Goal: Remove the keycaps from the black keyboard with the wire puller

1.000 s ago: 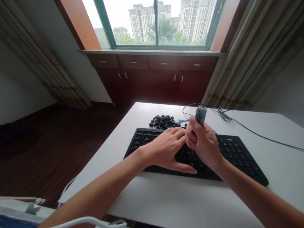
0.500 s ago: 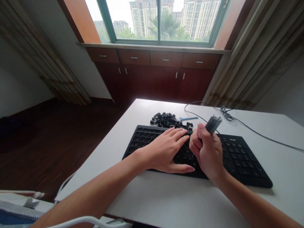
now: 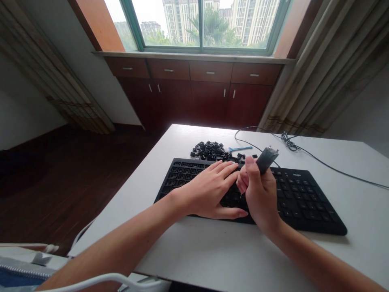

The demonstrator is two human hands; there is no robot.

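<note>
Keyboard (image 3: 304, 198) lies on the tabletop (image 3: 212, 251) near you. Your left hand (image 3: 209, 190) rests flat and open on its keys; your right hand (image 3: 258, 192) is clamped on a grey tool (image 3: 266, 159) just beside it. Keycaps (image 3: 212, 151) lie heaped beyond.

A white table (image 3: 212, 259) is set before a wide window (image 3: 200, 24), through which tall buildings and a palm are seen. Under the sill, a row of dark wooden cabinets (image 3: 197, 93) with small metal handles is fitted. Pale curtains (image 3: 322, 69) are hung at the right, and further folds (image 3: 51, 77) at the left. A dark wooden floor (image 3: 60, 178) is laid below. A small blue tool (image 3: 240, 149) is placed far back on the table, and a thin black cable (image 3: 328, 167) is trailed across it towards the right.
</note>
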